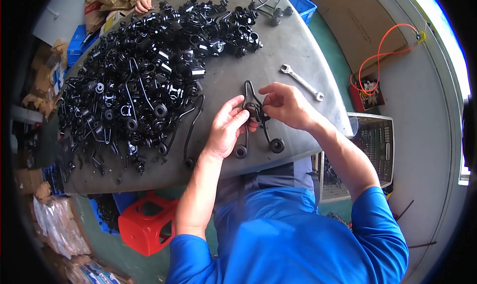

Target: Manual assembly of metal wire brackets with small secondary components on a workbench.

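A black bent-wire bracket (254, 116) with two small round wheels at its lower ends lies on the grey table (278, 55) in front of me. My left hand (226, 126) grips it from the left, fingers around its middle. At the same spot my right hand (285, 104) pinches a small black part on the bracket's centre. One wheel (277, 145) shows at the lower right, the other (240, 151) below my left hand.
A big heap of black metal and plastic parts (144, 75) covers the table's left half. A silver wrench (301, 81) lies right of my hands. Another person's hand (142, 4) reaches in at the far edge. A red stool (146, 229) and a grey crate (370, 150) stand beside the table.
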Demonstrator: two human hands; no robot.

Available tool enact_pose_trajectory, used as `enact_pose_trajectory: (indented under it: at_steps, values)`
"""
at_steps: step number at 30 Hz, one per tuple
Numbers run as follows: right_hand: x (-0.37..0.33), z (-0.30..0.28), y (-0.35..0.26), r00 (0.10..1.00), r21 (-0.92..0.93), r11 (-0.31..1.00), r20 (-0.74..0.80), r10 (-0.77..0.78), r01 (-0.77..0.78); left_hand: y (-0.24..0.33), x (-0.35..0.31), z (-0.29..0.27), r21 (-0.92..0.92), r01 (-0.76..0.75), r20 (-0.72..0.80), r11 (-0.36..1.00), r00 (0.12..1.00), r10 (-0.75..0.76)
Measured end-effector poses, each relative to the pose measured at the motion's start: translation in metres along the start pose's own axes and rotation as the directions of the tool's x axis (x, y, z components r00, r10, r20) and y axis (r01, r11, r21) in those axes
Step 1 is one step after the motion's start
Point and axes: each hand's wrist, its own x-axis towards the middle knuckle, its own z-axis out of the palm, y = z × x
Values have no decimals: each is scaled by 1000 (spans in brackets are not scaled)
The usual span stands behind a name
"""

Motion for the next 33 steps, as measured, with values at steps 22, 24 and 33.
enact_pose_trajectory:
  at_steps: [22,24,33]
  values:
    - [-27,-7,24,910,-733,621,-5,-414,278,0,12,24,67,96,-203,993,976,-80]
    - [-23,-5,23,945,-630,755,-101,-310,180,1,12,25,59,101,-203,993,975,-87]
    - [-31,33,25,917,34,951,-275,-288,309,0,15,21,-75,125,-250,989,958,-140]
